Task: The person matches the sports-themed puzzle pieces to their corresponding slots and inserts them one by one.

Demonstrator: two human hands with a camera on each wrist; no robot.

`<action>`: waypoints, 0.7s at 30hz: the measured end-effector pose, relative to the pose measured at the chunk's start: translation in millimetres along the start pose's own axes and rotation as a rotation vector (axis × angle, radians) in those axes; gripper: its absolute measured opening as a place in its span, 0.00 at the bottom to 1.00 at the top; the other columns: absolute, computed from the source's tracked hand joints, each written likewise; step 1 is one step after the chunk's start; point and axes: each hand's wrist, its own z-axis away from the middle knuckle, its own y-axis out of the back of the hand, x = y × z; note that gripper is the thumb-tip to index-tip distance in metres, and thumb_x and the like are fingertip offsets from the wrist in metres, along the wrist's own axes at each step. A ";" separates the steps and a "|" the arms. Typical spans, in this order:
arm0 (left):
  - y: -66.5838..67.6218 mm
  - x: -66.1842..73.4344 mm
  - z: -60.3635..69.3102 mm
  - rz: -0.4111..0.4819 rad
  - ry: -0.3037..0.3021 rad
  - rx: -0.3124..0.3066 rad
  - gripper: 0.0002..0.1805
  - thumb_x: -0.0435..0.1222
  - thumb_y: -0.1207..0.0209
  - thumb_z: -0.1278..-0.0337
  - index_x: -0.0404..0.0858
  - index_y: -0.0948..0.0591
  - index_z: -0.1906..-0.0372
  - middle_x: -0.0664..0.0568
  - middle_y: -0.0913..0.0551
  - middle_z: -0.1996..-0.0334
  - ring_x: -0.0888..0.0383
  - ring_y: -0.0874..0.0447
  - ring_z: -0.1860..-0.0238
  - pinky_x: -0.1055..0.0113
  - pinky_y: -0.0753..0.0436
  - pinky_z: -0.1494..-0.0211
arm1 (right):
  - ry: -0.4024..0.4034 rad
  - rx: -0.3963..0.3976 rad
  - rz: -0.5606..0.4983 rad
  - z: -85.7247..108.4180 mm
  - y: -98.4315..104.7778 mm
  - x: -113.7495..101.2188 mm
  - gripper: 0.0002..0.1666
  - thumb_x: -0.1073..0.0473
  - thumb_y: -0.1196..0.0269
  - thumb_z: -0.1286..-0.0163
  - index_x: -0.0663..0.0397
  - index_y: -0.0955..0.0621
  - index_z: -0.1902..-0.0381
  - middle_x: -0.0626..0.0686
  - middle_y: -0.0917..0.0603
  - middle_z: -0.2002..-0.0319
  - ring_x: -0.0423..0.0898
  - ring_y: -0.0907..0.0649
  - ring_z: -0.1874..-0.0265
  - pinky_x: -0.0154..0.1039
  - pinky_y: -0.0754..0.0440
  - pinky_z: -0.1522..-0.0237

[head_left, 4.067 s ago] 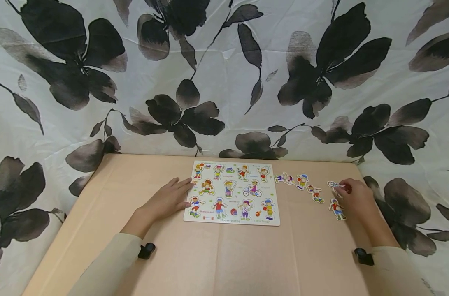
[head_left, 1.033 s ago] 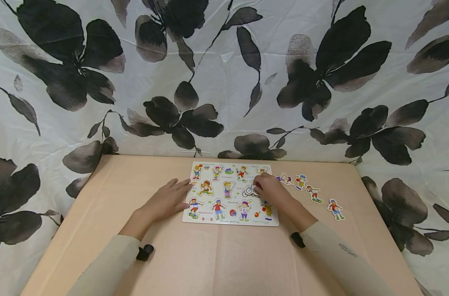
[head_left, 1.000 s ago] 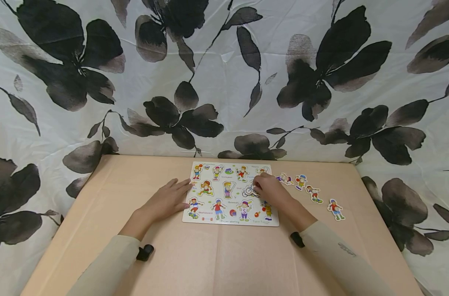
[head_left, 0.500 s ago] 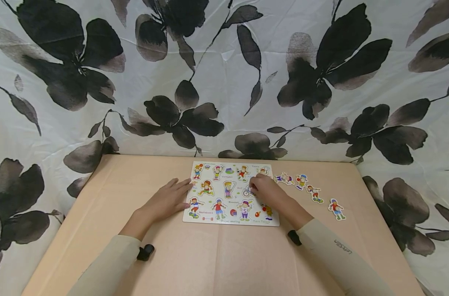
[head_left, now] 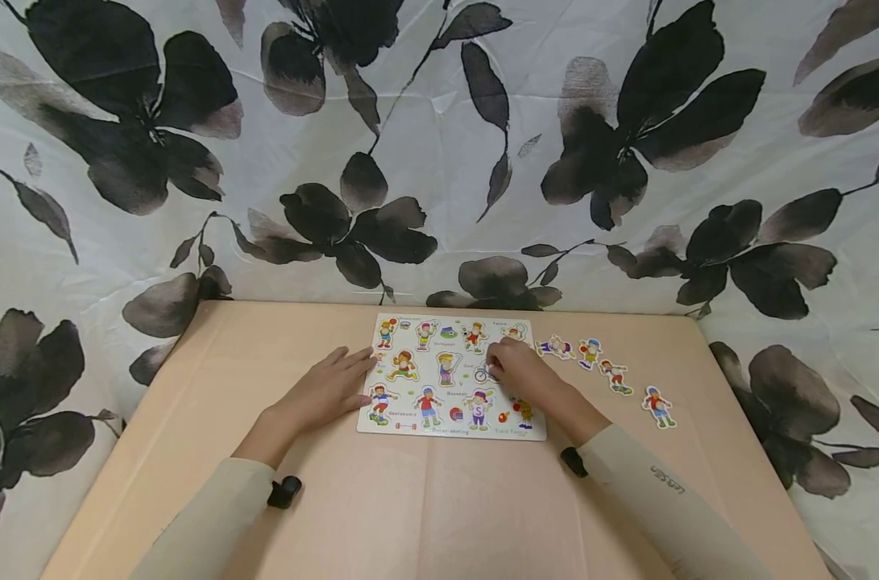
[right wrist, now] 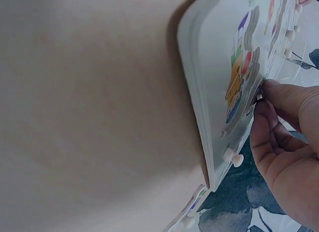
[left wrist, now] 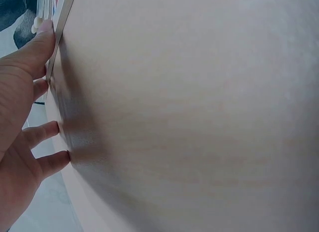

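A white puzzle board [head_left: 404,395] with printed sports figures lies flat at the table's back. My left hand [head_left: 326,391] rests with spread fingers on its left edge; in the left wrist view the thumb of that hand [left wrist: 22,127] touches the board's edge [left wrist: 64,15]. Over the board's right part, my right hand [head_left: 524,373] has its fingertips at the bicycle picture [head_left: 480,375]. The right wrist view shows this hand [right wrist: 289,137] pinching a small piece between thumb and finger, mostly hidden, above the board [right wrist: 207,62]. Whether the piece sits in its slot I cannot tell.
Loose figure pieces lie right of the board: one on its side [head_left: 555,347], one with a blue cap [head_left: 589,353], another [head_left: 616,377] and a red-shirted one [head_left: 659,407]. A floral cloth [head_left: 439,177] hangs behind the tan table [head_left: 483,507].
Since the oldest frame, my right hand has carried the bicycle piece left from the table to the board. In the last second it has shifted slightly left. My left hand stays in place.
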 end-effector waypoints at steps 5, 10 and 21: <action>0.1 0.3 0.9 0.009 -0.006 0.003 0.40 0.54 0.39 0.30 0.39 0.33 0.22 0.44 0.37 0.20 0.30 0.40 0.23 0.37 0.36 0.21 | -0.014 0.007 -0.011 1.7 -0.5 0.6 0.04 0.60 0.33 0.28 0.54 0.17 0.62 0.50 0.22 0.67 0.45 0.25 0.67 0.35 0.22 0.65; 0.5 1.1 2.4 0.011 -0.009 0.005 0.40 0.54 0.39 0.30 0.39 0.33 0.22 0.44 0.37 0.20 0.29 0.41 0.23 0.37 0.37 0.21 | -0.039 0.016 -0.049 5.9 1.2 3.3 0.06 0.57 0.32 0.27 0.53 0.16 0.59 0.50 0.22 0.65 0.45 0.24 0.66 0.37 0.23 0.63; 0.8 -0.2 2.8 0.010 -0.003 -0.006 0.38 0.53 0.42 0.27 0.40 0.34 0.21 0.45 0.38 0.19 0.29 0.43 0.22 0.37 0.39 0.20 | -0.036 0.074 -0.095 24.2 16.0 26.6 0.13 0.58 0.33 0.28 0.57 0.15 0.49 0.53 0.17 0.56 0.47 0.20 0.60 0.43 0.15 0.54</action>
